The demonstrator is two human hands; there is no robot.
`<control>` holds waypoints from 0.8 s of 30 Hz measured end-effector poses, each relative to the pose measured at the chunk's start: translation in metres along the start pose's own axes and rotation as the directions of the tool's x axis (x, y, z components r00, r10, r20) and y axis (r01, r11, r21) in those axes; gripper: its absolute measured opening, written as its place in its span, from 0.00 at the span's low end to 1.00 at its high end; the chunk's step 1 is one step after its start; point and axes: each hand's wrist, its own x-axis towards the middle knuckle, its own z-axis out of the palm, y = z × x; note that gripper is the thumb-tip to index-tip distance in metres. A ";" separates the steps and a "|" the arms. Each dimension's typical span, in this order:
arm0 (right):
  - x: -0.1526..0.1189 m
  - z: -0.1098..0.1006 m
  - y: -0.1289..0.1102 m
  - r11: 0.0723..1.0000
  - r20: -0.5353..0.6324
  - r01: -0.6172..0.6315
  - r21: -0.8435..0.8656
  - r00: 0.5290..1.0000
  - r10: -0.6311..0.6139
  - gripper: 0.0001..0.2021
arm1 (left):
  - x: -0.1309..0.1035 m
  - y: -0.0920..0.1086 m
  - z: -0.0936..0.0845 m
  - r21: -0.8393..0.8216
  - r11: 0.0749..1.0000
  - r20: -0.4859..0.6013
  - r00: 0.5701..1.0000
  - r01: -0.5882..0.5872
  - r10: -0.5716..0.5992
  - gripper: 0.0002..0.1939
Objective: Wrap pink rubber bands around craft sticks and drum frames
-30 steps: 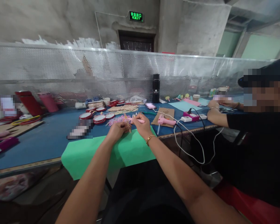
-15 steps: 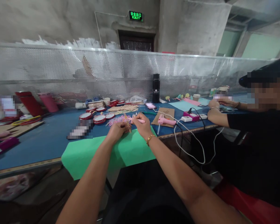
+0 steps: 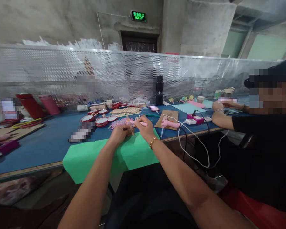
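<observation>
Above the far edge of a green sheet (image 3: 92, 156), my left hand (image 3: 121, 133) pinches a thin wooden stick (image 3: 132, 132) that stands roughly upright. My right hand (image 3: 144, 125) is closed around a pink pen-like tool (image 3: 143, 123), its tip at the stick. The two hands are close together. Just behind them lies a pile of pink and purple shreds (image 3: 118, 122). The sheet hangs over the table's front edge. Fine detail at the tool's tip is too small to make out.
Small red-rimmed drums (image 3: 101, 121) and wooden sticks (image 3: 125, 111) lie behind. A pink glue gun (image 3: 169, 123) rests on cardboard (image 3: 169, 114) at the right, near cables and a purple power strip (image 3: 195, 118). A black bottle (image 3: 159, 90) stands behind. Another person (image 3: 264, 136) sits at the right.
</observation>
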 end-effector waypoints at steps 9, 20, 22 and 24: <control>0.000 0.000 -0.003 0.999 -0.037 -0.027 0.025 0.999 0.028 0.09 | -0.001 0.000 0.000 -0.018 1.000 -0.024 1.000 0.004 -0.004 0.14; 0.002 0.004 0.012 0.992 0.004 -0.002 0.127 1.000 0.001 0.09 | -0.002 -0.001 0.000 -0.097 0.995 -0.017 1.000 0.013 -0.014 0.16; 0.002 0.005 0.014 0.992 0.005 -0.015 0.129 1.000 0.015 0.09 | -0.001 -0.001 0.000 -0.092 0.996 -0.022 1.000 0.011 -0.013 0.17; 0.002 0.006 0.015 0.990 -0.006 -0.037 0.135 0.999 0.038 0.09 | -0.001 -0.002 0.000 -0.089 0.996 -0.021 1.000 0.012 -0.014 0.17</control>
